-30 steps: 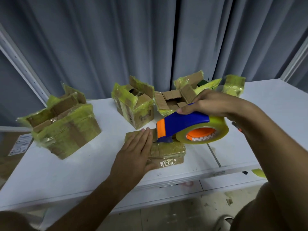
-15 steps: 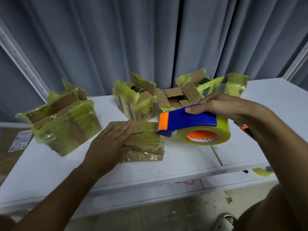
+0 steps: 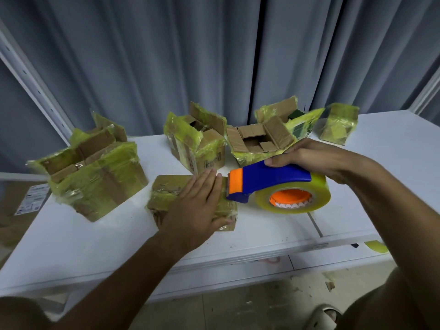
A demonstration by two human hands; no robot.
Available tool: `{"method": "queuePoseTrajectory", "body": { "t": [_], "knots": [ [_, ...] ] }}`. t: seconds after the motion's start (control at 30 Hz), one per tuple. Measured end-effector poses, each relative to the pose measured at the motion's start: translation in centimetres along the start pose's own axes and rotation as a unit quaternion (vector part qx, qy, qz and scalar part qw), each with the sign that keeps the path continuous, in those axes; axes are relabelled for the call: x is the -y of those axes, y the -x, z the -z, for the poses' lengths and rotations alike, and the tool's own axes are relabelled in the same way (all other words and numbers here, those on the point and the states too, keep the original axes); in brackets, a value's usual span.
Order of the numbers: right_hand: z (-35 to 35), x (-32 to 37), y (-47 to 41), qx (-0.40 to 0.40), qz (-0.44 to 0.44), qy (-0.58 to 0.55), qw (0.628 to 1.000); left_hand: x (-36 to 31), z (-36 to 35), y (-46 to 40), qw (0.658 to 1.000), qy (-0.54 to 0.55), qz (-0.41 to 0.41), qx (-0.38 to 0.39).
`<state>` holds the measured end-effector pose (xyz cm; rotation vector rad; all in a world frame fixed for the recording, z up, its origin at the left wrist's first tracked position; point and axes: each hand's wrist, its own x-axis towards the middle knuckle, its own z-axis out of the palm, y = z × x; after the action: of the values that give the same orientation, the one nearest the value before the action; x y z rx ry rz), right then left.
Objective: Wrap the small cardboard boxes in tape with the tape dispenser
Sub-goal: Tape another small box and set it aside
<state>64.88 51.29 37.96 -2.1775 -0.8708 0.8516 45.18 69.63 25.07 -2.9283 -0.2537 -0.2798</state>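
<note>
- Left hand (image 3: 198, 206) lies flat, fingers straight, pressing the closed taped box (image 3: 166, 194).
- Right hand (image 3: 309, 160) grips the tape dispenser (image 3: 269, 181) beside it.
- Far open boxes (image 3: 257, 139) show only cardboard flaps.

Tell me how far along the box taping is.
Mid-job. The flat box under the left hand is already taped over; the right hand holds the tape dispenser at its right end. Three boxes behind have open flaps; one small box at the far right looks fully wrapped.
</note>
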Motion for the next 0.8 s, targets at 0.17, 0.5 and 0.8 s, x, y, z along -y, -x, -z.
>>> {"method": "queuePoseTrajectory", "body": {
  "t": [0.17, 0.5, 0.8],
  "knots": [
    [-0.4, -0.7, 0.6, 0.032, 0.009, -0.018, 0.999, 0.4, -0.3, -0.4, 1.0, -0.023, -0.013, 0.006],
    [2.4, -3.0, 2.5, 0.005, -0.04, -0.019, 0.999, 0.4, 0.2, -0.6, 1.0, 0.007, -0.009, 0.007],
    [-2.5, 0.1, 1.3, -0.033, -0.053, 0.143, 0.988, 0.1, 0.6, -0.3, 0.999, 0.033, -0.028, -0.002]
  ]
}}
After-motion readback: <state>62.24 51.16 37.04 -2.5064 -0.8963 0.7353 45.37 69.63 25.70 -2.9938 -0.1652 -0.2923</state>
